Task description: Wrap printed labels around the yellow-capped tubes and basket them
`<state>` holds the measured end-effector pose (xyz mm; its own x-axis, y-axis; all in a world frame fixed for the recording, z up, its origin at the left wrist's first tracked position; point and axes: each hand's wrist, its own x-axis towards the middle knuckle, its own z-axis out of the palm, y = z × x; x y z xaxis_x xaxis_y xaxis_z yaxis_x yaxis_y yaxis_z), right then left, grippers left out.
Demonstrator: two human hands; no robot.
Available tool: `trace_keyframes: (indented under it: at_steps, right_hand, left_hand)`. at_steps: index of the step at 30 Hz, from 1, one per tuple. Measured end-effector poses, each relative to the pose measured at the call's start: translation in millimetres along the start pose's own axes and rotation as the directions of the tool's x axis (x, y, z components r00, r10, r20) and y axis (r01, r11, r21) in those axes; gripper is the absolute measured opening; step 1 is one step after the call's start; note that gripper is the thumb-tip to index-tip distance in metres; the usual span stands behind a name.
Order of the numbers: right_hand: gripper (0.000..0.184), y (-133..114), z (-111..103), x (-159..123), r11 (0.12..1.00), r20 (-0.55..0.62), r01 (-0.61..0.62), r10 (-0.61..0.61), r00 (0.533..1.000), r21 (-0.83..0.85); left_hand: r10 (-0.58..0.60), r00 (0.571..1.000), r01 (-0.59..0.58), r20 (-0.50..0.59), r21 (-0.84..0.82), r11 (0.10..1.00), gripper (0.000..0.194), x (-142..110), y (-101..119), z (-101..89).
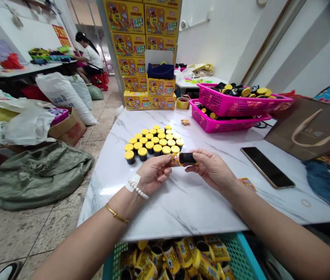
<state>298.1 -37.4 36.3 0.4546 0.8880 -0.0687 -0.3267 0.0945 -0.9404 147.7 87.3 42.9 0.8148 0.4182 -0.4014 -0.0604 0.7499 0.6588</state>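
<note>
Above the front part of the white marbled table (141, 217), my left hand (153, 174) pinches a yellow printed sleeve (175, 160). The fingers of my right hand (213, 169) are closed on a small black cup (186, 158), held sideways with its end against the sleeve. Whether the cup is partly inside the sleeve I cannot tell. Just beyond my left hand, several black cups with yellow lids (149, 146) stand upright in close rows. Below the table edge, a turquoise basket (249, 256) holds many cups in yellow printed sleeves (170, 258).
Two stacked pink baskets (240, 105) of black and yellow cups stand at the back right. A phone (266, 167), a paper bag (307, 128) and blue cloth (325, 184) lie right. Yellow boxes (130, 44) and tape (182, 103) are behind. Sacks (41, 175) cover the left floor; a person (90, 58) sits farther back.
</note>
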Motion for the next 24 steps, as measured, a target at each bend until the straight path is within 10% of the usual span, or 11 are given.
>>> trace_keyframes:
  at_steps: [7, 24]
  right_hand:
    - [0.026, -1.9, 1.7, -1.7, 0.995, -0.035, 0.066, -0.063, 0.997, 0.081]
    - [0.026, 8.1, 5.1, -12.8, 0.894, -0.002, 0.308, -0.326, 0.945, -0.324]
  left_hand:
    - [0.007, 1.000, -0.006, 0.021, -0.030, 1.000, 0.011, -0.8, 1.2, 0.6]
    - [0.077, 0.997, -0.080, 0.027, 0.128, 0.988, 0.020, 0.2, -3.0, 0.1]
